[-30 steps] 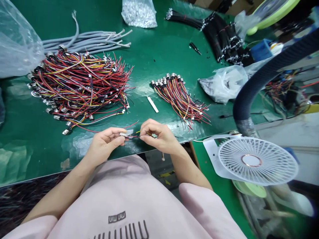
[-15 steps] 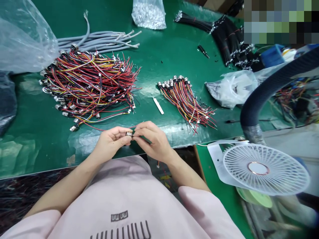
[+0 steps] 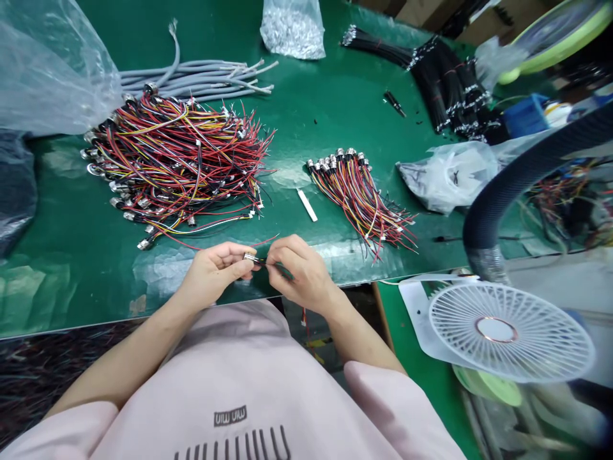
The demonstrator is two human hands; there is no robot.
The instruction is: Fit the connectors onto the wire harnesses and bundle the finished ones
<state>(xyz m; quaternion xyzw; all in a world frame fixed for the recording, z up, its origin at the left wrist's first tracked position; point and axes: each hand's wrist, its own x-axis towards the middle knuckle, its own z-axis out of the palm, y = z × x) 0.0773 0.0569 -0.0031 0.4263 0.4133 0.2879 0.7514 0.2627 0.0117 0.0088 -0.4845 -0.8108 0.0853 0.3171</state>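
My left hand [image 3: 214,273] pinches a small round metal connector [image 3: 249,257] at the table's front edge. Out of the connector's right end run dark wires [image 3: 260,262], and my right hand [image 3: 297,271] has its thumb and fingertips closed on them. A red wire [image 3: 265,241] sticks out behind my hands, and an orange-red wire end [image 3: 303,316] hangs below the right one. Beyond my left hand lies a big heap of wired connectors [image 3: 182,160]. A smaller, fanned bundle of wired connectors [image 3: 357,201] rests past my right hand.
Grey cables [image 3: 205,76] lie behind the heap. A white strip [image 3: 307,206] sits between the two piles. At the back are a clear bag of metal parts [image 3: 293,32] and black cable bundles [image 3: 435,83]. A white fan [image 3: 510,332] and a dark hose [image 3: 488,211] stand at right.
My right hand has drawn slightly to the right, away from the connector, and more of the dark wires shows between my hands. The left hand keeps its pinch. The view has shifted slightly.
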